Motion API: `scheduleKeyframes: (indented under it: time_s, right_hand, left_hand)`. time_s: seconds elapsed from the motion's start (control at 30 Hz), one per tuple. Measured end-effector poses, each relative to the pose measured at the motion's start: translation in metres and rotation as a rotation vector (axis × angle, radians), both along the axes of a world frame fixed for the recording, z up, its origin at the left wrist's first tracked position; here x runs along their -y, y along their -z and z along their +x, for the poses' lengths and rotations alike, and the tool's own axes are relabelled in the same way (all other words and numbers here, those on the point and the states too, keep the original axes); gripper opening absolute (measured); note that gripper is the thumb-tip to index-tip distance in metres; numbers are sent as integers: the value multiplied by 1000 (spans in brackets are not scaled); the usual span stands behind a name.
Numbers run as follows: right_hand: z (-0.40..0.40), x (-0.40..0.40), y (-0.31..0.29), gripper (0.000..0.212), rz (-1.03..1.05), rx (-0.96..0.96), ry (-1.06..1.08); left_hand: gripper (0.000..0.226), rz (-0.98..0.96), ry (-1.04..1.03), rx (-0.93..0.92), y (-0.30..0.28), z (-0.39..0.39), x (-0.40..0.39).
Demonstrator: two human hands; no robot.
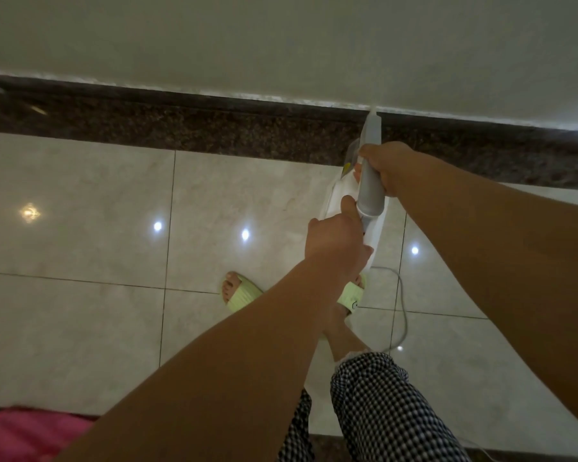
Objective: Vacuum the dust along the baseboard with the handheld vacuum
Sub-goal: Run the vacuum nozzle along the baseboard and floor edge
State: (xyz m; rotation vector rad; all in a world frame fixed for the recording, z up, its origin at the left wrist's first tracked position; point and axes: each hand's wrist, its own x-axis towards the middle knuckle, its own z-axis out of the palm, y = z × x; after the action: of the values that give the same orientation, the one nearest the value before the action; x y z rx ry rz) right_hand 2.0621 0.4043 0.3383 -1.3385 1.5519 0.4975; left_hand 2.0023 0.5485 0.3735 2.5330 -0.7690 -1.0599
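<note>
Hands (361, 208) around smooth grey-white vacuum (369, 191); speckled baseboard (214, 128)

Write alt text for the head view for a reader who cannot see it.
Both hands hold a white and grey handheld vacuum, its nozzle tip at the top edge of a dark stone baseboard: the right hand wraps the grip, the left hand holds the rear end. Below are pale floor tiles, green slippers and a trailing cord.

The right hand (389, 170) covers the middle of the vacuum (369, 191), and the left hand (334, 240) hides its rear; the left fingers are out of sight. The left forearm hides most of one slipper (349, 296). The cord (402, 305) passes behind the leg. A pink thing (30, 435) is cut off at the bottom-left edge
</note>
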Motion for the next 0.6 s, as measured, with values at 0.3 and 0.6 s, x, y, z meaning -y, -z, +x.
scheduleKeyframes:
  time_s: [0.3,0.6]
  right_hand:
    - [6,-13,1,52,17,9,28]
    - [13,-25,6,54,1,16,27]
  left_hand:
    - [56,-4,-5,-3,-2,4,-11]
    - [57,-7,1,11,0,10,-24]
